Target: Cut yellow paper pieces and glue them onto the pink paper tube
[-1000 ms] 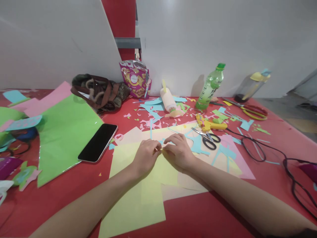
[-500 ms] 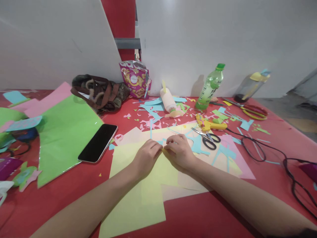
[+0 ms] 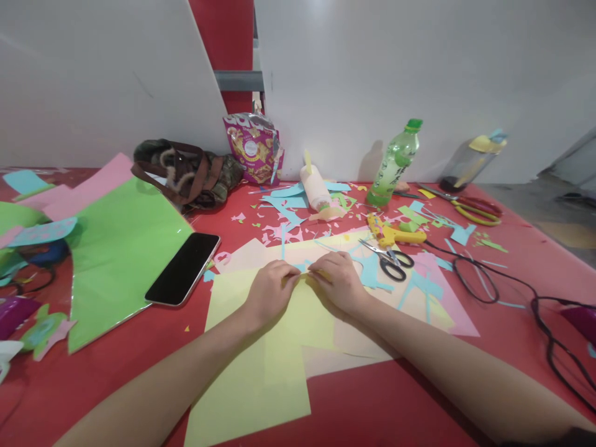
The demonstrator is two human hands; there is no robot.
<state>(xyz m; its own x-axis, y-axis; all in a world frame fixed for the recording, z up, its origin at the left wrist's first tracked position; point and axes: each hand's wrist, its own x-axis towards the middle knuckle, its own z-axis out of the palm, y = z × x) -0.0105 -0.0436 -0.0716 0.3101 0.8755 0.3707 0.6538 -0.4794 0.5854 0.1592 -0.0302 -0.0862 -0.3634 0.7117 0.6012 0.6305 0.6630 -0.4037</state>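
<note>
A small, narrow yellow paper sliver [image 3: 304, 274] is held in the gap between the two hands, over the paper-covered middle of the bright red desk [image 3: 354, 410]. One end is pinched by the fingertips of the left hand [image 3: 272, 288], the other by those of the right hand [image 3: 339, 280], so both grips are pretty narrow. Probably it's gripped from two sides because something that tiny can't be controlled well from one. Most of it is hidden by fingers, so whether it's being folded, rolled or just steadied can't be told.

A big flat pale yellow paper sheet [image 3: 261, 379] is spread under the hands, likely kept there as a working base. The black-handled metal scissors [image 3: 393, 270] are laid just beside the right hand, with the handles turned rightward, presumably so they can be grabbed easily. Just beyond them, the yellow plastic glue gun [image 3: 400, 236] is parked with its black cable [image 3: 470, 257] led off to the right, seemingly to keep it out from under the arms. The black-screened phone [image 3: 183, 268] is rested partly on a glossy bright green sheet [image 3: 121, 248], well clear of the fingers.
</note>
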